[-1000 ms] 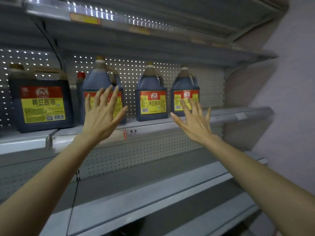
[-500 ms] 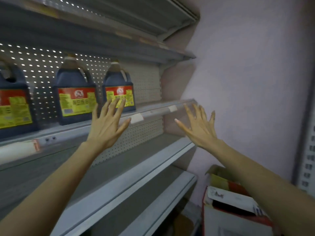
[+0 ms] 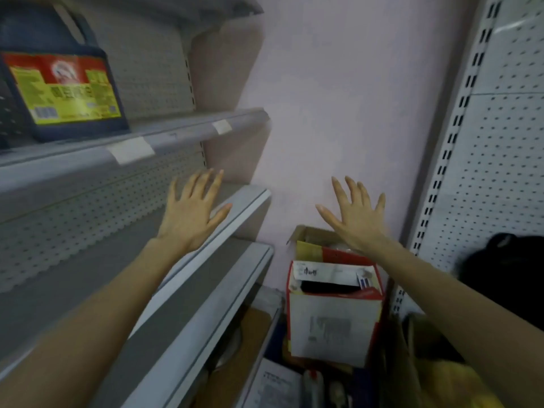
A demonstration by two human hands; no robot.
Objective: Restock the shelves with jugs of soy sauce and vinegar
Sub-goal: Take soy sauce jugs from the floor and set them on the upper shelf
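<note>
Beside the shelf [image 3: 182, 134], left hand [image 3: 191, 213] and right hand [image 3: 356, 219] reach forward, fingers [image 3: 203, 187] spread, seemingly empty.

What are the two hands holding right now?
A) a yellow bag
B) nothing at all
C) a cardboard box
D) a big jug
B: the left hand and the right hand are both spread flat with straight fingers and nothing in them, while the soy sauce jug stands up on the shelf and the box sits lower down.
</note>
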